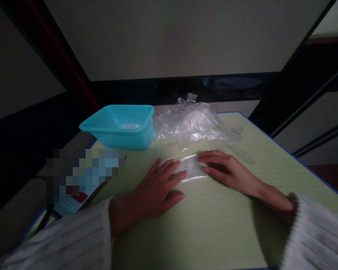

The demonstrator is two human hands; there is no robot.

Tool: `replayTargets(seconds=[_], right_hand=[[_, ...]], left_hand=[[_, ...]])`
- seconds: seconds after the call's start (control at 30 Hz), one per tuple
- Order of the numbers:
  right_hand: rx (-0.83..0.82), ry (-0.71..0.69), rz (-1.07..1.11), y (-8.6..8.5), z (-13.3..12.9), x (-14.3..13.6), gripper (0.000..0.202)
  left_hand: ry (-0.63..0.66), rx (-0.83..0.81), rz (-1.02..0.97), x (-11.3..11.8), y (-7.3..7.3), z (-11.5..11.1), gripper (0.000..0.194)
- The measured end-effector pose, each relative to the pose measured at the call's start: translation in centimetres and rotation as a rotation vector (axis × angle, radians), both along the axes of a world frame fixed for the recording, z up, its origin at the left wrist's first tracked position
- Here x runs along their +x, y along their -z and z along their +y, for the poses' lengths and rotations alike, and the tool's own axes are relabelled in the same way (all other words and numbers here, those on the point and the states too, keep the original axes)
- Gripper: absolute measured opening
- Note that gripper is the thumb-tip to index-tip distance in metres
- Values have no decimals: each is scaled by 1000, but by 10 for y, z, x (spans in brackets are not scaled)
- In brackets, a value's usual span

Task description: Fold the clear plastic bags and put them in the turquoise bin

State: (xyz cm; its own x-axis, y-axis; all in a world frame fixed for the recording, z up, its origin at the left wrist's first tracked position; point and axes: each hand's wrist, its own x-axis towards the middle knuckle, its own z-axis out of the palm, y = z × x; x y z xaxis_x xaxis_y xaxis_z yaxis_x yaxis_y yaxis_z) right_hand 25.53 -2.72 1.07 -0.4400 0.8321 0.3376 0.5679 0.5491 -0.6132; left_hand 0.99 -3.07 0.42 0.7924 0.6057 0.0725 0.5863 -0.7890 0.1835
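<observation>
A small flat piece of clear plastic, folded or bag-like (192, 168), lies on the table between my hands. My left hand (160, 187) rests over its left part with fingers stretched out and spread. At the right end, my right hand (225, 168) touches the plastic with its fingertips, fingers apart and gently bent. Just beyond sits a loose heap of crumpled clear plastic bags (197, 122). Part of the flat plastic is hidden beneath my left fingers.
A turquoise plastic basket (121, 131) stands at the back left with something pale and flat inside. A phone-like device (73, 198), partly blurred out, lies at the left edge. The pale green table (214, 228) has a blue edge; a panelled wall (169, 41) rises behind it.
</observation>
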Motion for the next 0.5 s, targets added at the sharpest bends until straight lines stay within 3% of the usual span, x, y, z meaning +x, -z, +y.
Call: replayTargets(seconds=[0.1, 0.23, 0.5], right_hand=[[61, -76, -148, 4, 2, 2, 24], [54, -70, -272, 8, 6, 10, 34], [108, -96, -391, 0, -2, 3, 45]], left_hand=[[-4, 3, -2, 0, 1, 0, 48], [-2, 3, 0, -2, 1, 0, 48], [-1, 13, 2, -1, 0, -1, 47]])
